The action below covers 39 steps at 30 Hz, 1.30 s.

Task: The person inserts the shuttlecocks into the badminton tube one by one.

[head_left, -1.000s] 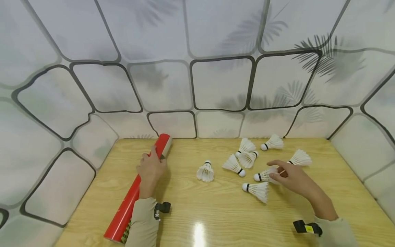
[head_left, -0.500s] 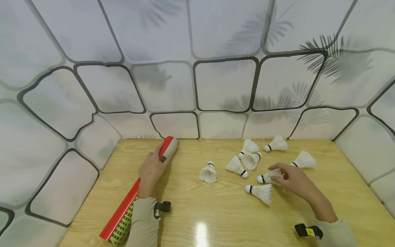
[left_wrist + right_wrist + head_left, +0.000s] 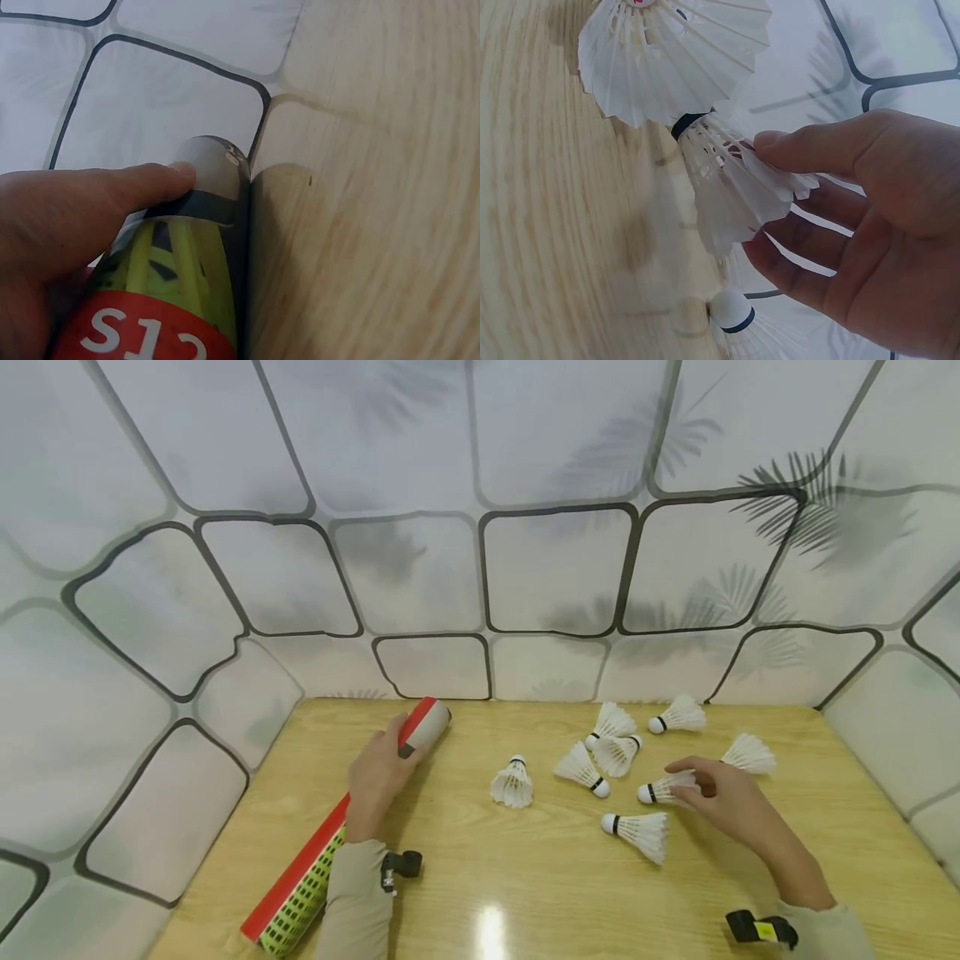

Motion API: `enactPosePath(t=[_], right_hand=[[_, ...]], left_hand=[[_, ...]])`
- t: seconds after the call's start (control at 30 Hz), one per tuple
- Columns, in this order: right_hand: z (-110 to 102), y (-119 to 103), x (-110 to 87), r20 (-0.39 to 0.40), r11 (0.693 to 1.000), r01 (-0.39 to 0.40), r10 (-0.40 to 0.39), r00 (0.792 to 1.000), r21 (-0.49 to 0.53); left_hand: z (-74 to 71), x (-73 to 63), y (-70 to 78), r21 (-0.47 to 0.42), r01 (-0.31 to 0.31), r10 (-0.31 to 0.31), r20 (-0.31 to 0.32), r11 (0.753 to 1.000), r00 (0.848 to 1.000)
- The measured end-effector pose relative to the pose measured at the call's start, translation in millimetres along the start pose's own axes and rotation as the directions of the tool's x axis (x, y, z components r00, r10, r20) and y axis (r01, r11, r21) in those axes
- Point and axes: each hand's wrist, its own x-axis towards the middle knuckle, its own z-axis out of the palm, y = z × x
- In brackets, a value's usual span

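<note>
A long red, grey and green shuttlecock tube (image 3: pixel 307 885) lies slanted on the left of the table. My left hand (image 3: pixel 377 777) grips it near its far end; in the left wrist view the thumb presses by the grey cap (image 3: pixel 214 169). On the right, my right hand (image 3: pixel 738 802) pinches the feathered skirt of a white shuttlecock (image 3: pixel 731 176), thumb on one side and fingers on the other. The cork of that shuttlecock points left in the head view. Another shuttlecock (image 3: pixel 637 835) lies just in front of it, and one more (image 3: pixel 750 754) sits partly behind the hand.
Several more shuttlecocks lie in the middle and back right, such as a lone one (image 3: pixel 512 785) nearer the tube and one (image 3: pixel 678 715) by the back edge. A patterned wall (image 3: pixel 555 668) borders the wooden table (image 3: pixel 555 885) at the back and sides.
The tube has rolled under my left hand, so its grey and green sides now face up more. My right hand stays at the same shuttlecock. The head view has shifted slightly left.
</note>
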Motion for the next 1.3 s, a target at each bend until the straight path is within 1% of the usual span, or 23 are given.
enactPosePath(t=[0.13,0.3,0.4,0.47,0.53,0.63,0.73,0.8,0.9,0.97,1.03,1.07,1.13,1.2,1.3], right_hand=[[-4.0,0.2,-1.5,-0.084,1.0,0.002,-0.003,0.996,-0.011],[-7.1,0.7,-1.8,-0.187,0.999,0.034,-0.04,0.981,-0.031],[-9.8,-0.4,-3.3,-0.219,0.999,0.036,-0.038,0.975,-0.015],[-12.4,-2.1,-4.6,-0.237,1.0,0.031,-0.031,0.971,-0.004],[-14.7,-3.9,-5.6,-0.253,0.999,0.036,-0.032,0.967,0.011],[-18.1,-6.4,-6.5,-0.279,0.998,0.052,-0.042,0.959,0.028],[-20.5,-7.5,-7.2,-0.309,0.997,0.07,-0.055,0.95,0.037],[-22.7,-8.9,-7.8,-0.325,0.996,0.079,-0.061,0.944,0.04],[-27.1,-14.0,-7.9,-0.347,0.993,0.097,-0.07,0.935,0.06],[-30.7,-18.9,-6.6,-0.374,0.99,0.113,-0.075,0.924,0.081],[-33.6,-24.3,-4.2,-0.407,0.985,0.14,-0.087,0.909,0.1],[-34.7,-27.1,-2.5,-0.424,0.982,0.155,-0.095,0.901,0.109],[-35.6,-33.1,0.5,-0.449,0.975,0.182,-0.106,0.887,0.13],[-40.4,-37.9,1.5,-0.463,0.97,0.201,-0.116,0.879,0.14],[-44.1,-44.3,2.8,-0.484,0.965,0.216,-0.119,0.867,0.148]], left_hand=[[-8.9,-0.5,9.0,-0.034,-0.028,0.028,0.005,0.999,1.0],[-25.9,-4.2,19.4,-0.061,-0.079,0.075,-0.065,0.995,0.995],[-35.5,-8.0,25.7,-0.073,-0.133,0.125,-0.103,0.988,0.987],[-40.1,-10.3,29.7,-0.079,-0.176,0.166,-0.128,0.981,0.978],[-43.4,-12.3,33.1,-0.091,-0.22,0.204,-0.16,0.971,0.966],[-46.9,-15.1,39.0,-0.114,-0.285,0.254,-0.226,0.952,0.94],[-47.1,-17.2,46.9,-0.13,-0.357,0.31,-0.283,0.925,0.908],[-46.0,-18.7,52.9,-0.128,-0.41,0.356,-0.309,0.903,0.882],[-43.8,-20.4,61.6,-0.117,-0.485,0.422,-0.349,0.866,0.837],[-44.7,-22.0,66.8,-0.116,-0.529,0.455,-0.38,0.84,0.805],[-47.3,-23.4,71.1,-0.129,-0.563,0.475,-0.404,0.817,0.782],[-49.5,-24.6,73.0,-0.14,-0.576,0.482,-0.411,0.805,0.774],[-54.5,-27.0,75.3,-0.168,-0.599,0.496,-0.414,0.783,0.764],[-57.0,-25.3,80.1,-0.202,-0.626,0.513,-0.415,0.753,0.751],[-61.9,-22.9,83.7,-0.257,-0.657,0.537,-0.408,0.708,0.738]])
